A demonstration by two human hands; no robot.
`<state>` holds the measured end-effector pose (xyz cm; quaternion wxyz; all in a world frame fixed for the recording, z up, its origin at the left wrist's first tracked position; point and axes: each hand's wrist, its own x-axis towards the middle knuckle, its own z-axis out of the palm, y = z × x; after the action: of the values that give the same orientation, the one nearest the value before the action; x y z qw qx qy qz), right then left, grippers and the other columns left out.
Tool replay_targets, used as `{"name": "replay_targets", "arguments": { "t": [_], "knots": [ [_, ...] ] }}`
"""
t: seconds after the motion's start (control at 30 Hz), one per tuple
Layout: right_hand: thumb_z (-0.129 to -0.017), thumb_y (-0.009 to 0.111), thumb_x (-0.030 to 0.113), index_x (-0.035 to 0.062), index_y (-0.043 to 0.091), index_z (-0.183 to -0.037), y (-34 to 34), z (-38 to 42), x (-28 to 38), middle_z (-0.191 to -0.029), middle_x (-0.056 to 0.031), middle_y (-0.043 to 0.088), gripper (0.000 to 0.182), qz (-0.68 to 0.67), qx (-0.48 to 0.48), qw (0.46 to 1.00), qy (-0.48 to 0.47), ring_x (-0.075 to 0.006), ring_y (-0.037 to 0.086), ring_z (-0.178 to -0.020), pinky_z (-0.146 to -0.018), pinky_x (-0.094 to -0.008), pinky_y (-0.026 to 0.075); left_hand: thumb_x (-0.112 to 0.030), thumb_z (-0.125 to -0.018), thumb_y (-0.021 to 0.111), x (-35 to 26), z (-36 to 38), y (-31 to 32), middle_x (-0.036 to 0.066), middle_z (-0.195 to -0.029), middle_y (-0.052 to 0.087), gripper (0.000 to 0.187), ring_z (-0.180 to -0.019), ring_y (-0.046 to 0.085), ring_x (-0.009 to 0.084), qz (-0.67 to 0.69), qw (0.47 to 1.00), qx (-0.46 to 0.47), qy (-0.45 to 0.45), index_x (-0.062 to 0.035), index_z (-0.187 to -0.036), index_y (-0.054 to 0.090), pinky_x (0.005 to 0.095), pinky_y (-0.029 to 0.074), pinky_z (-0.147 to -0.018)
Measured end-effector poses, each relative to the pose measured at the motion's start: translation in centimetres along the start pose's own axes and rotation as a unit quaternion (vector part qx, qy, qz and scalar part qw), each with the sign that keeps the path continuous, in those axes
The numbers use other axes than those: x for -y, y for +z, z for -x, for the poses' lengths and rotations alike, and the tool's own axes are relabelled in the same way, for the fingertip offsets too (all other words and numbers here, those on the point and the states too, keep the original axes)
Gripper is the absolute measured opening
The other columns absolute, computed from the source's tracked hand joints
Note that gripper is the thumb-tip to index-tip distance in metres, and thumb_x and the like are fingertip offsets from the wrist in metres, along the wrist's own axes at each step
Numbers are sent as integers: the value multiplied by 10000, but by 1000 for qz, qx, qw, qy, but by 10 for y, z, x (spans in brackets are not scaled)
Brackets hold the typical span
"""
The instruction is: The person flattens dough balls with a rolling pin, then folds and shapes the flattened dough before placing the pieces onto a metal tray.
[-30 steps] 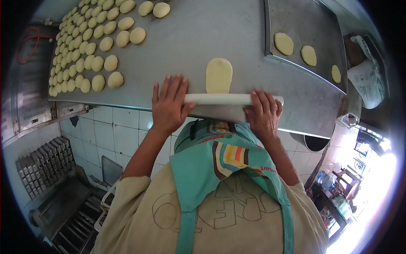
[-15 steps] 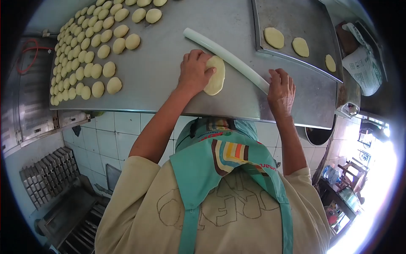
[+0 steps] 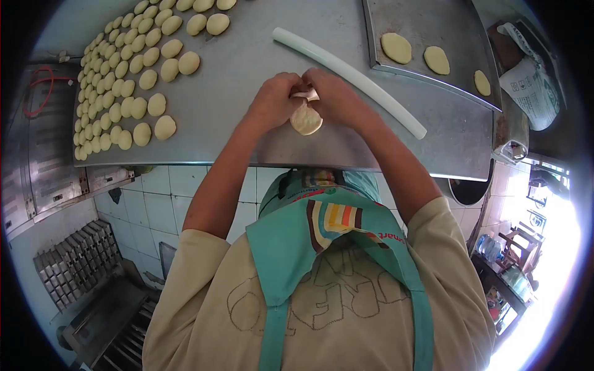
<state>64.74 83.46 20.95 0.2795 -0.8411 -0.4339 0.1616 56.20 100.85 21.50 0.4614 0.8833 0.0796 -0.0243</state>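
Both hands meet over a flattened piece of dough (image 3: 306, 122) near the front of the metal table. My left hand (image 3: 275, 99) grips its far left edge, and my right hand (image 3: 334, 96) grips the far right edge, fingertips nearly touching. The far end of the dough is folded up between the fingers, while the rounded near end hangs toward me. Some of the fingers are hidden behind the hands. A long pale rolling pin (image 3: 352, 77) lies slantwise on the table, beyond and to the right of my right hand, touched by neither.
Many round dough balls (image 3: 148, 79) sit in rows on the left of the steel table (image 3: 247, 49). At the right back, a metal tray (image 3: 427, 86) bears three flattened dough pieces (image 3: 396, 48). A white printed sack (image 3: 531, 93) is beyond the tray.
My right hand has let go of the rolling pin and moved left to the dough. The dough, flat on the table before, is now held and folded by both hands.
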Motion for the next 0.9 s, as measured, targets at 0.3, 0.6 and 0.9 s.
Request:
{"name": "replay_targets", "arguments": {
  "t": [0.3,0.6,0.9],
  "knots": [
    [-923,752,162,-7,694,-1190,-73,7,66,-971,-122,747,321,-233,145,960,51,-236,723,-887,-798,-354,576,20,-860,792,-39,37,-78,19,-1081,633,378,-993,674,178,230,968,96,-2,-75,-1155,576,326,569,-882],
    [-982,704,181,-55,665,-1236,-35,60,40,-1023,-114,717,349,-528,-60,796,291,-175,706,-914,-793,-305,589,3,-948,730,-8,53,-91,52,-1116,644,312,-1092,682,201,306,947,-102,11,-35,-1224,589,339,554,-955],
    [-943,723,195,65,573,-1401,-60,104,-57,-1299,-172,631,499,247,-238,931,122,-370,652,-1123,-945,-483,551,-31,-955,750,-3,54,-64,31,-1076,648,361,-1024,653,129,168,979,-112,-26,-28,-1281,595,302,539,-933]
  ]
}}
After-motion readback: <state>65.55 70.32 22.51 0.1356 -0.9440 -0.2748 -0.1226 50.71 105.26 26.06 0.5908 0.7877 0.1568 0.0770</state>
